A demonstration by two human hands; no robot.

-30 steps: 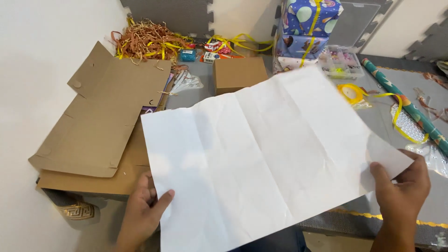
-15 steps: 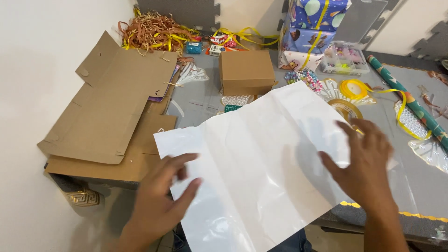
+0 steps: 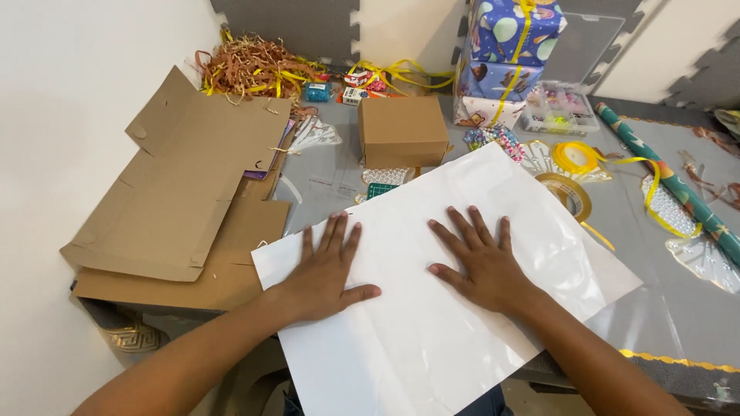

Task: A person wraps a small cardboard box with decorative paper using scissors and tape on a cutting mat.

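A large white sheet of paper (image 3: 462, 323) lies flat on the grey table (image 3: 678, 323), its near edge hanging over the front. My left hand (image 3: 327, 270) presses palm-down on the sheet's left part, fingers spread. My right hand (image 3: 482, 258) presses palm-down near the sheet's middle, fingers spread too. Neither hand grips anything. Just beyond the sheet's far edge stands a closed brown cardboard box (image 3: 402, 131).
Flattened cardboard pieces (image 3: 181, 200) lie at the left. At the back are shredded brown and yellow paper (image 3: 250, 69), stacked wrapped gifts (image 3: 509, 54) and a clear bead case (image 3: 559, 112). Yellow ribbon (image 3: 574, 158), a tape roll (image 3: 566, 192) and a wrapping-paper roll (image 3: 671, 185) lie right.
The sheet, held up by its near corners a second ago, now lies flat on the table. Both hands let go of the corners and came to rest palm-down on it.
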